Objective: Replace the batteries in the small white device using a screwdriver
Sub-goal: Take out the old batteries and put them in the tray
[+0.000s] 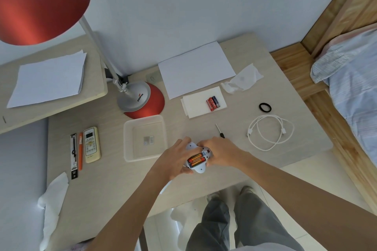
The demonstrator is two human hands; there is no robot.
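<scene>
White device (199, 168) held over desk (114, 185) near its front edge, between both hands. The battery bay is open and faces up, with orange batteries (195, 159) seated in it. Far left: pen pack (73, 156), orange pen (80, 152) and remote control (91, 144) side by side. Clear tray (145, 137) just left of hands. Left hand (173, 161) curled round device's left side. Right hand (222, 153) grips its right end, fingers bent. Screwdriver (220, 131) lies just beyond right hand, untouched. Spare batteries (213, 103) on white card (195, 106) further back. Black band (265, 107) and coiled white cable (269, 131) at right.
</scene>
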